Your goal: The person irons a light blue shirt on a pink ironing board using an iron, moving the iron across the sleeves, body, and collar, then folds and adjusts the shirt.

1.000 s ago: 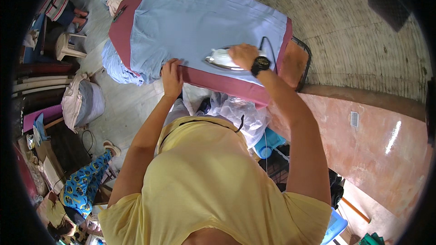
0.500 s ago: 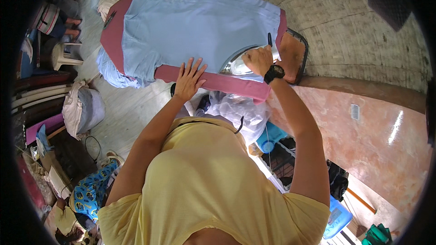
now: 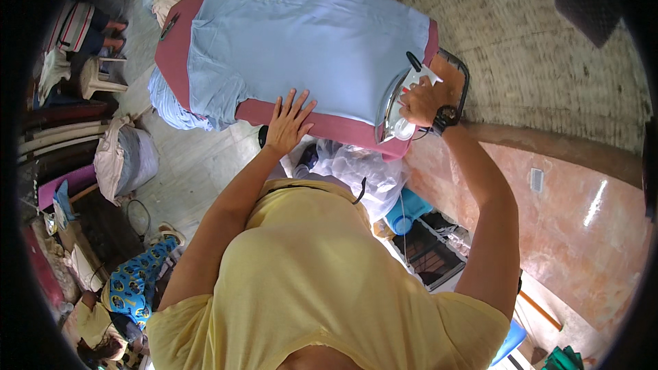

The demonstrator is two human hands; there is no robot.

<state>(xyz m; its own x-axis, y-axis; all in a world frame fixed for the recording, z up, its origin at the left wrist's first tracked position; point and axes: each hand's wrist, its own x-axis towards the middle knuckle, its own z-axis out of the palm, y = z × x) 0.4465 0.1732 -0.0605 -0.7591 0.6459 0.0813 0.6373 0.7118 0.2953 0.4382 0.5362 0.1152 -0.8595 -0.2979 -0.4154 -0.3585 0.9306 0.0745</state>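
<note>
A light blue garment is spread over an ironing board with a maroon cover. Its left end looks creased and hangs over the near edge. My left hand lies flat with fingers spread, across the cloth's near edge and the bare maroon strip. At the right end, my right hand is wrapped round the handle of an iron, white and silver. The iron stands at the garment's right edge, partly over the maroon cover; my fingers hide part of its body.
A black-framed brown rest juts from the board's right end. A small thin tool lies on the left end. Beneath the near edge hangs a clear plastic bag. A stuffed cloth bag, a stool and other people are at left.
My right hand has moved the iron rightward and turned it, from the garment's lower right to its right edge. My left hand stays almost where it was.
</note>
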